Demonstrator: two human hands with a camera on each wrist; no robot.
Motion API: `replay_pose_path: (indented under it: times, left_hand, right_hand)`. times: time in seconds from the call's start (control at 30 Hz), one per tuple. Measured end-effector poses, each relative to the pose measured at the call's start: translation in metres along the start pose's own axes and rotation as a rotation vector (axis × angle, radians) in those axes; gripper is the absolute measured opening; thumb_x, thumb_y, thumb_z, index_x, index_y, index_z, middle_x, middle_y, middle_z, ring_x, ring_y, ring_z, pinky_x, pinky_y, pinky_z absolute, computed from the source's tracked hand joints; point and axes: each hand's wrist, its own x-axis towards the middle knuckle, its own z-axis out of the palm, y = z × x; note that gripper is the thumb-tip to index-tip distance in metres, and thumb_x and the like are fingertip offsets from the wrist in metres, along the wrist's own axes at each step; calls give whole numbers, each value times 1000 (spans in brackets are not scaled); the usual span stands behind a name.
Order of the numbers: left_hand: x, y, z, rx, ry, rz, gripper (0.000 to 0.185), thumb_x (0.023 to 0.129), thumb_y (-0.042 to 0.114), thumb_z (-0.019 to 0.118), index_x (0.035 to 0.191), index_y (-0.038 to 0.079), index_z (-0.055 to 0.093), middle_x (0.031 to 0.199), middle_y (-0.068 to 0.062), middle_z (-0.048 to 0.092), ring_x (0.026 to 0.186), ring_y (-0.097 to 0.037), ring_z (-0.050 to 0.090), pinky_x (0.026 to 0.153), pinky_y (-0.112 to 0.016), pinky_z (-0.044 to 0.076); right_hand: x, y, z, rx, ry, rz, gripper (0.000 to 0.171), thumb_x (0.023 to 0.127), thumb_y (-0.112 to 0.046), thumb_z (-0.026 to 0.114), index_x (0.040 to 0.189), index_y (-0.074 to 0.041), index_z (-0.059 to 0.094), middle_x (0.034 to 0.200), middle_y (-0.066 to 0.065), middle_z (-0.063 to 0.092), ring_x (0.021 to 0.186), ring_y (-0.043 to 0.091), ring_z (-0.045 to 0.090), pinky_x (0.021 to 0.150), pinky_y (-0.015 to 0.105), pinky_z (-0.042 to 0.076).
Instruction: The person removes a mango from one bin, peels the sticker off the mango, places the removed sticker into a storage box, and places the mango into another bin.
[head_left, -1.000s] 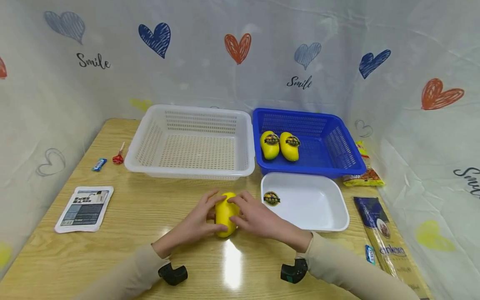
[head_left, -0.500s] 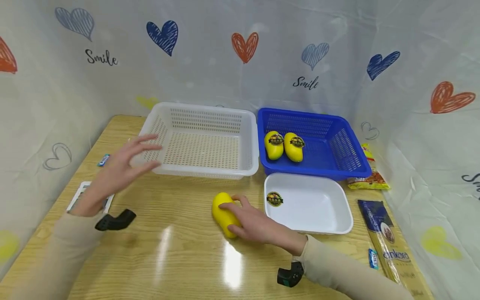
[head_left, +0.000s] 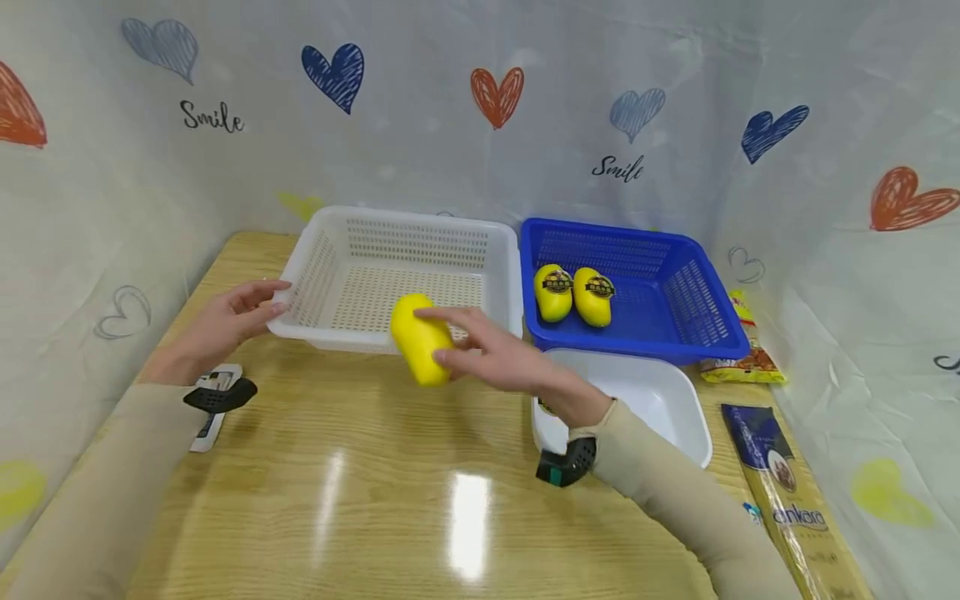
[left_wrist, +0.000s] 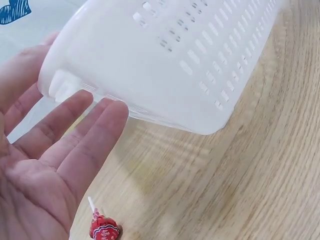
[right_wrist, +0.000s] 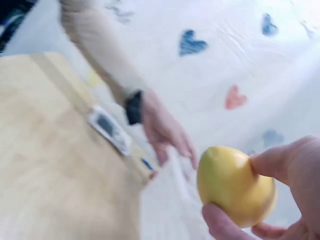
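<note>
Left side, the left hand pinches the white plastic basket's rim, half-hiding a white packet. Mid-frame, the right hand has thumb and fingers clamped on a yellow mango, overlapping that basket's front edge. Right forearm blocks some of the white tray; snack bag is partly behind the blue basket. Wood-grain table, heart-print curtain.

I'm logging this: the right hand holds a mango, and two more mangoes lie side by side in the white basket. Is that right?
Not quite: the two other mangoes lie side by side in the blue basket, as the head view shows. The right hand holds a third mango.
</note>
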Motion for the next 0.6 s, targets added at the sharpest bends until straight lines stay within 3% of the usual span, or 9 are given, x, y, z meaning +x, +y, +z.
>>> replay_pose_path:
  times: [0.13,0.23,0.37,0.5,0.6]
  left_hand:
    - [3,-1,4,-81,-11,27,56,100,33,56,149,15,38,136,-4,45,110,-6,57,87,-22,52]
    - [4,0,4,-133,-39,41,55,101,24,55,151,13,34,139,-5,42,111,-6,56,86,-22,53]
    - [3,-1,3,-152,-55,51,55,102,18,54,152,12,32,141,-6,41,111,-6,55,85,-23,54]
    - [2,-2,3,-160,-54,53,55,102,18,54,152,11,31,142,-5,40,112,-6,55,85,-23,54]
    - [0,-4,2,-173,-46,56,55,102,17,53,152,11,30,142,-5,41,112,-6,56,85,-24,54]
  right_hand:
    - [33,9,-31,48,180,84,54,102,-23,53,152,-24,33,153,9,26,106,28,63,83,38,57]
    - [55,24,-45,-20,229,197,54,102,-25,54,152,-24,34,150,10,34,103,24,63,83,38,57]
    - [77,44,-51,-201,148,331,54,101,-26,55,151,-24,36,148,13,37,94,21,61,82,35,56]
    - [89,55,-46,-399,20,387,54,101,-28,53,152,-24,35,145,15,41,88,25,61,82,34,52]
    - [94,57,-41,-511,-34,386,54,101,-27,53,152,-22,36,145,13,44,112,31,53,91,38,45]
